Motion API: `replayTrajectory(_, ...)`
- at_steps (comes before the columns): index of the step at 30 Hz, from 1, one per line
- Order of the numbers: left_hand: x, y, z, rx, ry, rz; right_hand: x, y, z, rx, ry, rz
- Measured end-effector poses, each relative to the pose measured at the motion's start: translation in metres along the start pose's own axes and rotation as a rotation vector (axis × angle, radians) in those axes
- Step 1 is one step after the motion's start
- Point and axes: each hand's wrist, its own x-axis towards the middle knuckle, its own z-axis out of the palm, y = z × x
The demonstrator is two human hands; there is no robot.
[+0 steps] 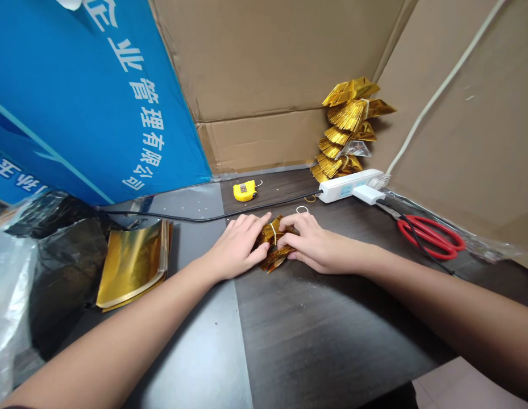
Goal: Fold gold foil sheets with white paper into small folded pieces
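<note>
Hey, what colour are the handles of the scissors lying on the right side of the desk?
Red. The scissors show best in the head view, at the right.

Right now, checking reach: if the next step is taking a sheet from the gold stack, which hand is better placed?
Left, probably: the left hand on the bundle is nearer the stack, bare table between; the right hand would have to cross over.
</note>
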Motion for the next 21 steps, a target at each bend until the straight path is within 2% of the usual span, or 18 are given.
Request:
replayTrajectory(5,0.0,-0.001,0.002,0.004,0.018,0.01,0.0,-0.007,-0.008,-0.034,0.031,-0.061)
replayTrajectory(9,0.0,-0.001,0.003,-0.038,0.039,-0.017,0.002,-0.007,-0.014,0.08,-0.055,-0.105)
replayTrajectory(16,0.0,-0.004,0.002,-0.117,0.132,-0.088,0.001,-0.004,-0.028,0.3,-0.041,-0.044)
replayTrajectory(21,0.002,-0.009,0.001,-0.133,0.178,-0.165,0.0,-0.006,-0.028,0.322,-0.136,0.024)
